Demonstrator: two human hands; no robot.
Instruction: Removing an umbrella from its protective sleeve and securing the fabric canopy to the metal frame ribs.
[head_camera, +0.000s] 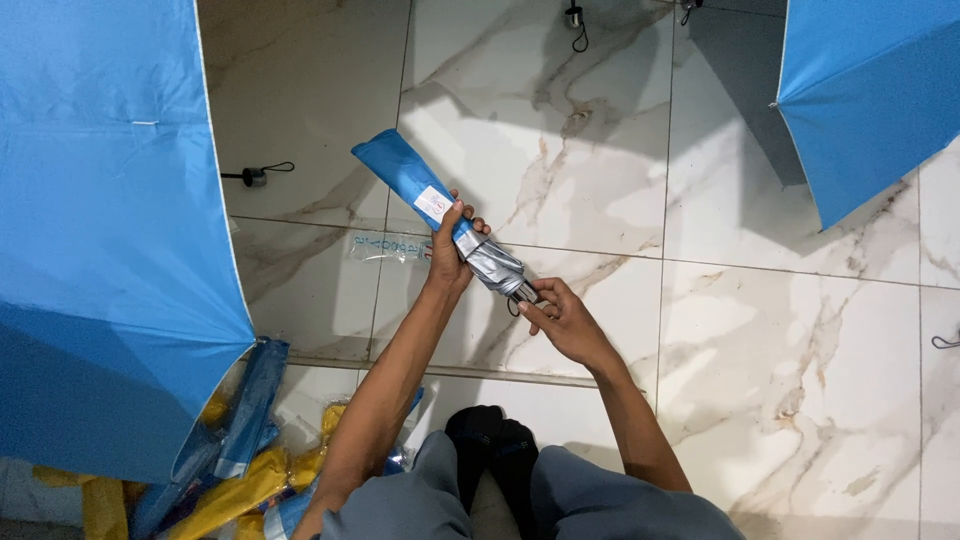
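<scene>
I hold a folded umbrella (490, 265) above the marble floor. Its far end is inside a blue fabric sleeve (400, 175) with a white label, and silver folded cloth shows at the near end. My left hand (450, 250) grips the umbrella where the sleeve's edge meets the silver cloth. My right hand (562, 318) pinches the near end by the handle, where a small dark strap loop hangs.
An open blue umbrella (100, 220) fills the left side and another (870, 90) hangs at the top right. A clear plastic wrapper (385, 247) lies on the floor. Several packaged blue and yellow umbrellas (240, 460) are piled at the lower left. Small handles with straps (255, 176) lie about.
</scene>
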